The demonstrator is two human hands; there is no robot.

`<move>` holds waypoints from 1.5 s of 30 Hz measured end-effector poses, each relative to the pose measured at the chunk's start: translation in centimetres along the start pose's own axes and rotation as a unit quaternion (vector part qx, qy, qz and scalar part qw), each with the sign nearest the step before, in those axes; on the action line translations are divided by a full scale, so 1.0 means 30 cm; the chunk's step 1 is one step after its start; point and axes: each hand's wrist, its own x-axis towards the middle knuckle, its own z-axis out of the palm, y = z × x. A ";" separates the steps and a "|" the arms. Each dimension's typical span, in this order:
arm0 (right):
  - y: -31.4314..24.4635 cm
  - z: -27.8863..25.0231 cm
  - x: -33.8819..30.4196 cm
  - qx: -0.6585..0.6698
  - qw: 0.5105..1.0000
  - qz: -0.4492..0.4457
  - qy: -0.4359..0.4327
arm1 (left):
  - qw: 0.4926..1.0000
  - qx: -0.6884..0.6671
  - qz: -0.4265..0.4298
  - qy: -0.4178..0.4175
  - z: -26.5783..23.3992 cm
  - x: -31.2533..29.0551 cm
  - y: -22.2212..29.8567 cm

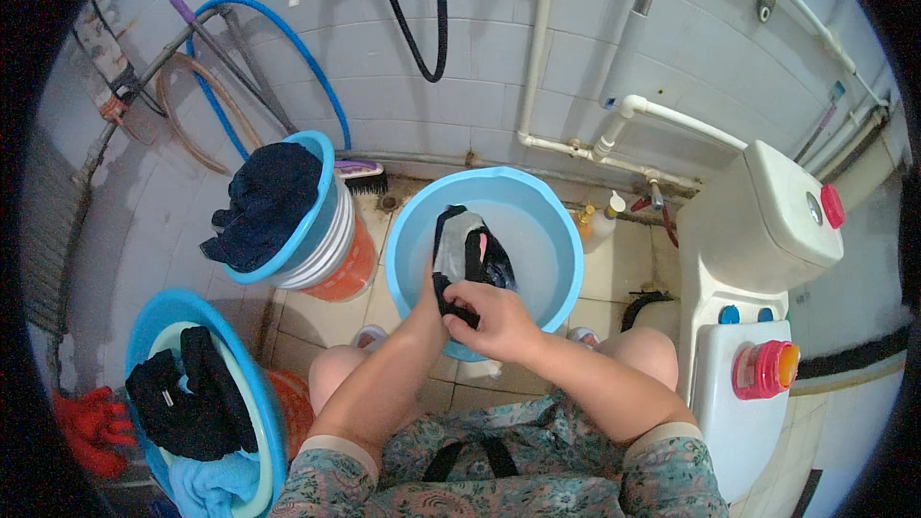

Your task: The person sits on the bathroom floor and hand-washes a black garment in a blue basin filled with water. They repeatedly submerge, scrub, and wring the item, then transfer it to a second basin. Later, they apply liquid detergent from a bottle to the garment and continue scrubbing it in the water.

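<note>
A light-blue basin point(407, 206) of cloudy water stands on the tiled floor in front of me. Over it is a black-and-grey fabric item point(457, 242) with a pink patch inside; whether it is a garment or a shoe, I cannot tell. My right hand point(491, 318) pinches its near black edge between thumb and bent fingers. My left hand point(432, 299) reaches up along its left side, and the item covers its fingers.
Dark denim point(269, 194) fills a blue basin on stacked buckets point(347, 264) at left. Nearer, another blue tub point(153, 321) holds black clothes point(197, 393) and a blue towel point(216, 484). A toilet point(743, 422) stands right, carrying a pink jar point(758, 371). Pump bottles point(601, 223) stand beyond the basin.
</note>
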 end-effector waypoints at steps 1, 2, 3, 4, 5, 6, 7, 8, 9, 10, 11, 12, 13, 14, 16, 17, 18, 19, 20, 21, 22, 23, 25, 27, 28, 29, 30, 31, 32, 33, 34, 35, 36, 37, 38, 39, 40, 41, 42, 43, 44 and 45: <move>-0.012 -0.006 0.000 -0.017 0.999 -0.027 0.000 | 0.986 -0.143 -0.048 -0.072 -0.020 0.014 0.007; -0.025 -0.021 -0.003 -0.036 0.998 -0.054 0.001 | 0.946 -0.273 -0.116 -0.130 -0.034 0.030 0.009; -0.030 -0.040 -0.009 -0.058 0.995 -0.078 0.004 | 0.954 -0.270 -0.119 -0.049 0.015 0.017 0.034; -0.025 -0.047 -0.013 -0.061 0.994 -0.088 0.017 | 0.955 -0.271 -0.112 -0.032 0.055 -0.007 0.054; -0.021 -0.050 -0.017 -0.066 0.993 -0.098 0.032 | 0.956 -0.273 -0.108 -0.019 0.096 -0.033 0.073; -0.019 -0.067 -0.032 -0.076 0.991 -0.101 0.048 | 0.960 -0.255 -0.113 -0.029 0.127 -0.060 0.095; -0.033 -0.099 -0.049 -0.103 0.989 -0.094 0.056 | 0.961 -0.243 -0.119 -0.050 0.158 -0.098 0.121; -0.062 -0.135 -0.063 -0.128 0.986 -0.085 0.062 | 0.960 -0.242 -0.132 -0.057 0.143 -0.095 0.115; -0.082 -0.183 -0.083 -0.155 0.983 -0.077 0.068 | 0.980 -0.176 -0.067 -0.065 0.169 -0.108 0.127; -0.098 -0.239 -0.115 -0.192 0.973 -0.092 0.091 | 0.967 -0.237 -0.089 -0.040 0.121 -0.064 0.108; -0.122 -0.306 -0.168 -0.217 0.967 -0.078 0.113 | 0.951 -0.285 -0.101 -0.059 0.110 -0.063 0.125; -0.159 -0.382 -0.235 -0.241 0.959 -0.067 0.135 | 0.940 -0.319 -0.105 -0.067 0.059 -0.036 0.146; -0.190 -0.453 -0.312 -0.269 0.948 -0.057 0.158 | 0.935 -0.310 -0.043 -0.165 0.019 -0.010 0.158; -0.196 -0.517 -0.400 -0.269 0.940 -0.001 0.207 | 0.915 -0.369 -0.068 -0.149 -0.059 0.013 0.158; -0.232 -0.632 -0.558 -0.251 0.904 0.108 0.329 | 0.953 -0.288 0.015 -0.090 -0.072 0.019 0.109; -0.208 -0.711 -0.658 -0.300 0.860 0.154 0.383 | 0.973 -0.220 0.061 -0.043 -0.122 0.061 0.032; -0.180 -0.786 -0.760 -0.344 0.823 0.199 0.407 | 0.954 -0.292 -0.044 0.060 -0.076 0.036 -0.001; -0.155 -0.850 -0.833 -0.382 0.784 0.237 0.429 | 0.911 -0.353 -0.143 0.162 -0.038 0.014 -0.018; -0.158 -0.898 -0.874 -0.421 0.748 0.310 0.409 | 0.936 -0.304 -0.140 0.107 -0.109 0.055 -0.065; -0.163 -0.928 -0.933 -0.459 0.699 0.391 0.384 | 0.946 -0.252 -0.168 0.117 -0.057 0.032 -0.065; -0.152 -0.964 -1.008 -0.514 0.648 0.429 0.364 | 0.948 -0.248 -0.184 0.077 -0.024 0.043 -0.071; -0.139 -0.965 -1.030 -0.520 0.631 0.466 0.338 | 0.952 -0.232 -0.192 0.050 -0.044 0.043 -0.048; -0.113 -0.960 -1.038 -0.522 0.602 0.535 0.282 | 0.977 -0.155 -0.143 0.030 0.000 -0.006 0.026; -0.097 -0.957 -1.025 -0.509 0.602 0.561 0.254 | 0.997 0.054 -0.034 -0.033 0.011 -0.037 0.074; -0.086 -0.964 -1.026 -0.508 0.605 0.565 0.238 | 0.997 0.066 -0.025 -0.036 0.004 -0.027 0.061; -0.071 -0.973 -1.015 -0.507 0.612 0.565 0.222 | 0.996 0.077 -0.011 -0.036 -0.009 -0.018 0.051; -0.052 -0.977 -1.004 -0.515 0.589 0.584 0.215 | 0.996 0.087 0.003 -0.036 -0.020 -0.011 0.045; -0.045 -0.977 -0.994 -0.527 0.592 0.569 0.220 | 0.993 0.109 0.031 -0.027 -0.033 -0.007 0.043; -0.041 -0.973 -0.997 -0.537 0.592 0.558 0.223 | 0.990 0.131 0.053 -0.019 -0.027 -0.015 0.041; -0.036 -0.971 -0.996 -0.548 0.591 0.547 0.226 | 0.985 0.153 0.075 -0.010 -0.016 -0.019 0.042; -0.027 -0.970 -0.988 -0.548 0.590 0.550 0.222 | 0.985 0.156 0.074 0.025 -0.008 -0.032 0.049; -0.015 -0.966 -0.987 -0.537 0.590 0.557 0.229 | 0.995 0.092 0.047 0.005 -0.004 -0.041 0.065; -0.004 -0.959 -0.989 -0.526 0.590 0.565 0.236 | 0.999 0.028 0.019 -0.015 -0.002 -0.045 0.078; -0.002 -0.961 -0.991 -0.515 0.590 0.572 0.244 | 0.999 -0.036 -0.008 -0.035 -0.001 -0.042 0.081; -0.007 -0.968 -0.982 -0.480 0.593 0.602 0.234 | 0.998 -0.053 -0.030 -0.006 -0.006 -0.035 0.089; -0.009 -0.972 -0.983 -0.476 0.599 0.597 0.242 | 0.994 -0.091 -0.061 -0.016 -0.026 -0.021 0.086; -0.011 -0.974 -0.990 -0.473 0.605 0.591 0.249 | 0.987 -0.129 -0.091 -0.026 -0.055 0.001 0.071; -0.013 -0.967 -0.988 -0.466 0.612 0.586 0.255 | 0.978 -0.163 -0.121 -0.035 -0.075 0.011 0.064; -0.018 -0.968 -0.980 -0.455 0.614 0.593 0.255 | 0.976 -0.169 -0.136 -0.036 -0.090 0.022 0.056; -0.031 -0.971 -0.970 -0.445 0.615 0.599 0.255 | 0.972 -0.174 -0.152 -0.036 -0.102 0.032 0.047; -0.039 -0.970 -0.968 -0.434 0.614 0.608 0.254 | 0.968 -0.179 -0.170 -0.037 -0.101 0.032 0.043; -0.034 -0.973 -0.973 -0.431 0.615 0.605 0.263 | 0.969 -0.168 -0.179 -0.022 -0.099 0.031 0.041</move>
